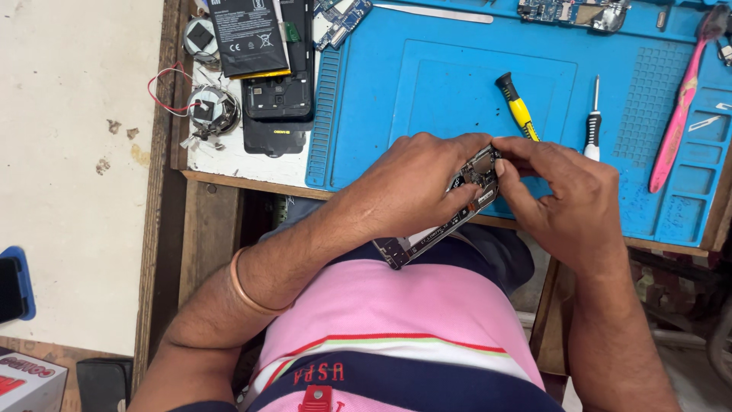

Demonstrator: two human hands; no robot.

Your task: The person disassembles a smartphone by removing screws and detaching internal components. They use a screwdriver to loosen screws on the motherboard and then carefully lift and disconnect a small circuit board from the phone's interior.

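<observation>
Blue silicone repair mat [457, 84] covers the wooden bench across the upper half of the frame; at the centre, just over the mat's near edge, both hands meet on a long, narrow phone frame with exposed circuit board [450, 217], which slants from the lower middle up toward the right; the left hand [412, 183], with a thin copper-coloured bangle [248, 294] at the wrist, has its fingers closed around the frame's upper part; the right hand [564, 198] pinches the frame's top end between thumb and fingertips; just beyond the hands lie a yellow-and-black-handled screwdriver [517, 107] and a slim black-and-white screwdriver [593, 126]; a pink toothbrush [682, 99] lies along the mat's right side; in the upper left rest a flat black phone battery [248, 34] over a black phone back shell [278, 99], beside a small round part with red wires [210, 111].
</observation>
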